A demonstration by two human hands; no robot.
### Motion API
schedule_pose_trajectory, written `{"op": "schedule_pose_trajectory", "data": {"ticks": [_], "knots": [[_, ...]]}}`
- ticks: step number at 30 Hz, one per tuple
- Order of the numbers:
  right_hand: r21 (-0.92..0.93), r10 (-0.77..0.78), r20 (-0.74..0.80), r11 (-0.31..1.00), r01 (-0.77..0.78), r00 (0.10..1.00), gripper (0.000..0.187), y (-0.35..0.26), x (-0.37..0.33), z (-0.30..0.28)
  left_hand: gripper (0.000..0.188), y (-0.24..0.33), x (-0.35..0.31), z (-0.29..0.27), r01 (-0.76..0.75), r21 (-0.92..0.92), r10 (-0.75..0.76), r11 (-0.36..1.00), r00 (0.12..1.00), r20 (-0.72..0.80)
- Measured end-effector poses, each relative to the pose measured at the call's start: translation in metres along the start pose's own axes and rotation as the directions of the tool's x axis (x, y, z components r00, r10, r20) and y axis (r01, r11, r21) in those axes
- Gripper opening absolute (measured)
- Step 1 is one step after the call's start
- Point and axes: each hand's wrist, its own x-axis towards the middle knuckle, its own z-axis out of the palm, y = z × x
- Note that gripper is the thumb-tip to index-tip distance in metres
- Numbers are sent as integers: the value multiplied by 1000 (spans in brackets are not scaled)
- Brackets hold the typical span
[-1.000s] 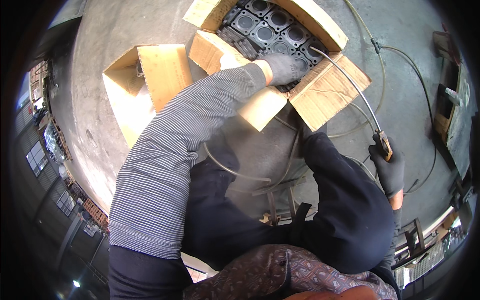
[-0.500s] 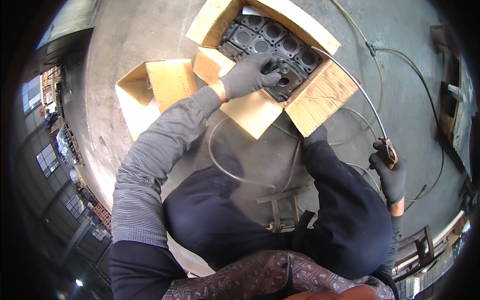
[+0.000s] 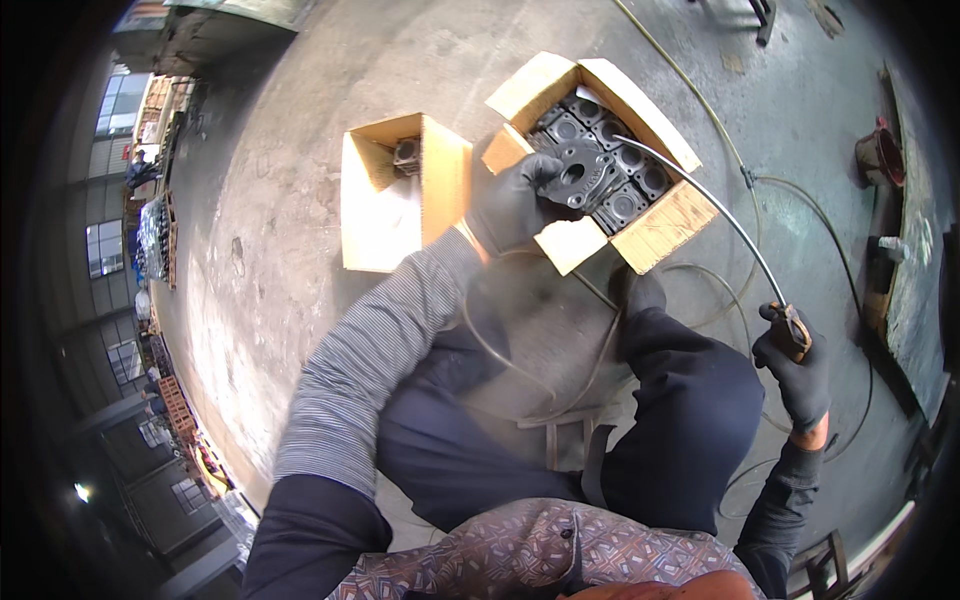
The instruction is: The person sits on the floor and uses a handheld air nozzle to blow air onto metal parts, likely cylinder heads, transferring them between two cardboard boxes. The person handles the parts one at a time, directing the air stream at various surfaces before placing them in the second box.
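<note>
My left hand (image 3: 508, 205), in a dark glove, is closed on the edge of a dark cast metal part (image 3: 572, 178). The part has a round hole in its middle and is held over the near left side of an open cardboard box (image 3: 665, 225). Similar metal parts (image 3: 624, 204) lie in rows inside that box. Off to the right, my gloved right hand (image 3: 796, 370) grips an air blow gun (image 3: 793, 330). Its long curved metal tube (image 3: 735, 225) reaches left, with the tip above the box beside the held part.
Left of the parts box stands a second open cardboard box (image 3: 445, 180), with a metal part (image 3: 407, 155) inside. Hoses (image 3: 690, 90) loop across the concrete floor on the right. A reddish bucket (image 3: 880, 155) stands at the far right.
My left hand has lifted the metal part from among the others and drawn it nearer. The view has shifted left, showing more of the second box. My right hand still holds the air blow gun.
</note>
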Motion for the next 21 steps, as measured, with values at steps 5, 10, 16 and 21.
{"op": "schedule_pose_trajectory", "data": {"ticks": [5, 10, 16, 21], "knots": [[-192, -43, 21, 980, 46, 999, 41, -44, -59, -4, 45, -42, -59, 16, -148, -501, 158, 853, 987, -22], [-428, -99, 69, 896, 119, 993, 39, -70, -128, 4, 37, -106, -117, 7, -133, -666, 198, 734, 980, 21], [-586, -110, 82, 798, 138, 990, 35, -97, -196, 26, 40, -161, -167, 7, -33, -903, 319, 427, 940, 117], [-638, 13, 94, 769, 50, 995, 35, -120, -237, 55, 32, -180, -198, 2, -131, -887, 263, 443, 965, -11]]}}
